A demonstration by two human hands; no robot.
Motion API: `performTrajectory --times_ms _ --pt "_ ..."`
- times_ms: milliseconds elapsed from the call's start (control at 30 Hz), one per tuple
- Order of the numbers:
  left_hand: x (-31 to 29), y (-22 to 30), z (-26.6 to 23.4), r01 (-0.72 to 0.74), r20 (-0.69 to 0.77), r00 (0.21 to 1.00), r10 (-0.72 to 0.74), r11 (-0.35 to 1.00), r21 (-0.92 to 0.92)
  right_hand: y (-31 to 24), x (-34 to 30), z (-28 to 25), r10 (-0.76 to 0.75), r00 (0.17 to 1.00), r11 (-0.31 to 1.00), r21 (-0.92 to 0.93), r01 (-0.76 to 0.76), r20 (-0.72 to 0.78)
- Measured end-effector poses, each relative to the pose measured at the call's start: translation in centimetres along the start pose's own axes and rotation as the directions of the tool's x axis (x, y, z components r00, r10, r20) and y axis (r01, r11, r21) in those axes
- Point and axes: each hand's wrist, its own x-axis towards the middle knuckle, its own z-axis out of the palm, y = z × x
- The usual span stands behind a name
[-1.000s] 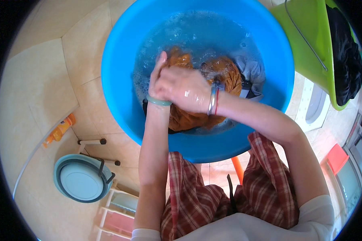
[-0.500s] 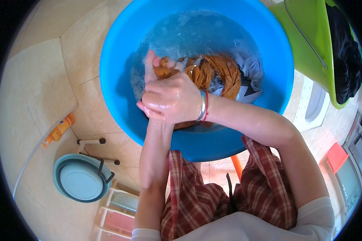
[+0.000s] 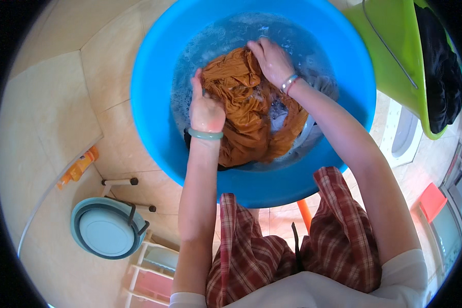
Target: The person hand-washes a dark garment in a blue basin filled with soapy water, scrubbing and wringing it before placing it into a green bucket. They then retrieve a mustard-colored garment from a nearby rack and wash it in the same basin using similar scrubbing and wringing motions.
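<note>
A wet orange-brown garment [image 3: 241, 108] lies bunched in soapy water inside a large blue basin [image 3: 151, 102]. My left hand [image 3: 208, 112] grips its left edge, with most of the fingers hidden by the cloth. At the top right of the same garment, my right hand [image 3: 273, 62] has its fingers closed on the fabric. The stretch between both hands is spread and raised at the water's surface. Pale grey cloth [image 3: 321, 87] floats partly under water to the right, and a bit of dark cloth shows below my left wrist.
A green bucket [image 3: 395, 56] with black cloth [image 3: 439, 72] stands at the right, beside a white squat toilet [image 3: 399, 133]. On the left are an orange bottle [image 3: 78, 167], a folded pale-blue basin [image 3: 108, 231] and a rack [image 3: 151, 272]. A red dustpan-like object [image 3: 432, 201] is at the far right.
My hands were together, squeezing a bunched part of the brown garment at the basin's left. They have moved apart, the right one going up and right, and the garment is spread between them.
</note>
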Motion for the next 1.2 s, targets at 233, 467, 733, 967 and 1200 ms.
performTrajectory --times_ms 233,467,733,967,1200 --pt "2.0 -2.1 -3.0 0.018 -0.118 0.993 -0.017 1.000 0.010 -0.5 -1.0 0.7 -0.082 0.993 0.987 -0.131 0.092 0.083" --pt "0.1 0.6 0.4 0.006 0.067 0.998 -0.015 0.992 0.130 -10.2 -10.4 0.1 -0.740 0.672 0.667 0.091 0.739 -0.028" --pt "-0.4 0.4 0.3 0.243 0.482 0.873 -0.073 0.922 -0.301 -13.1 -10.6 -0.9 -0.754 0.577 0.586 0.074 0.807 -0.315" --pt "-1.6 0.5 0.5 -0.092 0.092 0.990 0.104 0.988 -0.126 -13.1 -8.6 -0.6 -0.690 0.607 0.618 0.116 0.778 -0.395" --pt "-3.8 0.0 6.1 -0.157 -0.299 0.936 0.185 0.981 0.115 -5.1 -3.0 0.3 -0.434 0.895 0.893 0.085 0.442 -0.103"
